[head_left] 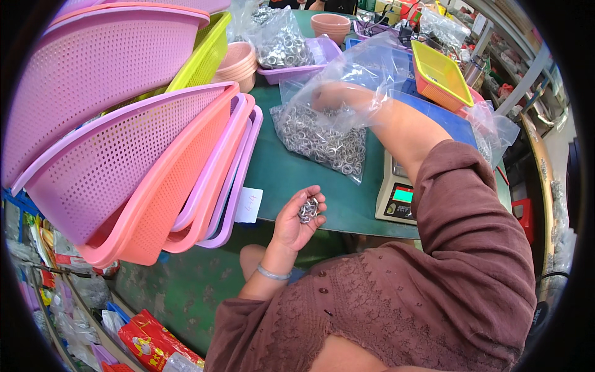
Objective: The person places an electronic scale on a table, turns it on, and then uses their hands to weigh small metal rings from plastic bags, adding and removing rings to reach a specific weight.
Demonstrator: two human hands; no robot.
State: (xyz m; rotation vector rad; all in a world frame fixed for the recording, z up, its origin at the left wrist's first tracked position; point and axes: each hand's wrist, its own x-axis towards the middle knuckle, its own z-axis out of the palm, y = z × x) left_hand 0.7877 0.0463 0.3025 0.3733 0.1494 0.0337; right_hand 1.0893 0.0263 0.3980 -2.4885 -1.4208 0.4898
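My left hand (290,224), palm up near the table's front edge, is cupped around a small heap of metal rings (308,211). My right hand (334,97) reaches into a clear plastic bag (379,73) that lies open on the table. Inside it is a large pile of similar silvery metal rings (328,141). Plastic film and blur hide my right fingers, so their grip cannot be made out. Close to my right forearm, partly covered by the sleeve, a digital scale (394,203) shows a lit green display.
Purple and coral perforated baskets (142,149) lean stacked at the left, beside a paper slip (248,205). Behind stand another bag of metal parts (285,49) in a purple tray (291,74) and stacked pink bowls (238,65). A yellow basket (441,73) is at the back right.
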